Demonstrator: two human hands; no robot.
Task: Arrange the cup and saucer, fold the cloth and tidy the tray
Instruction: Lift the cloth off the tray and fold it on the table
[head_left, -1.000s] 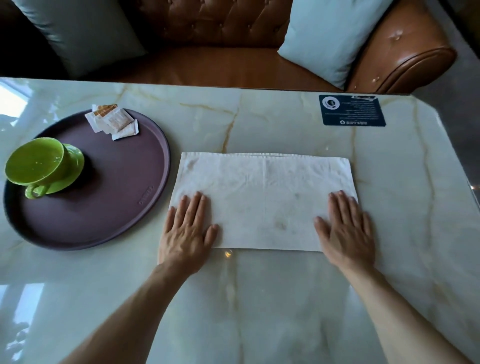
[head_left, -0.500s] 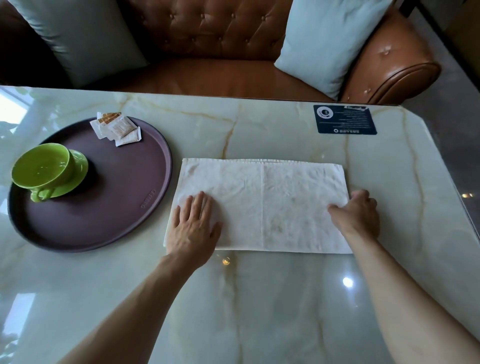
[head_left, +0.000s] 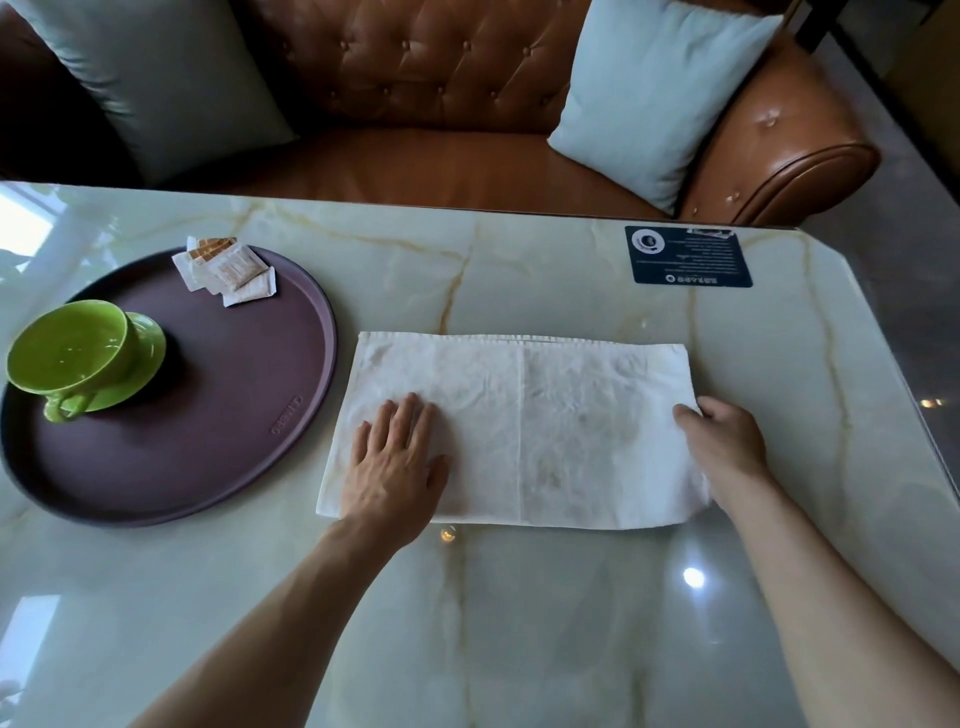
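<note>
two hands (head_left: 395, 462) were on the cloth (head_left: 519, 426), and they were doing different jobs. your left hand lay flat, fingers straight and spread, pressing the left part of the cloth onto the counter (head_left: 519, 623). your right hand (head_left: 727, 447) had its fingers curled at the cloth's right edge, pinching it, with the near right corner already bunched and a little lifted under your wrist.

the cloth itself lay as a long rectangle in the middle of the counter, a crease running down its centre, its left edge just beside the rim of the tray (head_left: 322, 364) but apart from it. the cup (head_left: 72, 353) sat tilted on its saucer (head_left: 140, 358) at the tray's left side, and the sachets (head_left: 228, 270) lay loose at the far rim.

several things could have gone wrong from there, as i judged it. the counter looked glossy, so if your left hand eased off while the right pulled, the whole cloth could have slid instead of folding. the pinch seemed to hold only part of the right edge, so the fold could have come over skewed, missing the crease. a wide sweep leftward risked nudging the tray, and the tilted cup looked ready to rock on its saucer.
</note>
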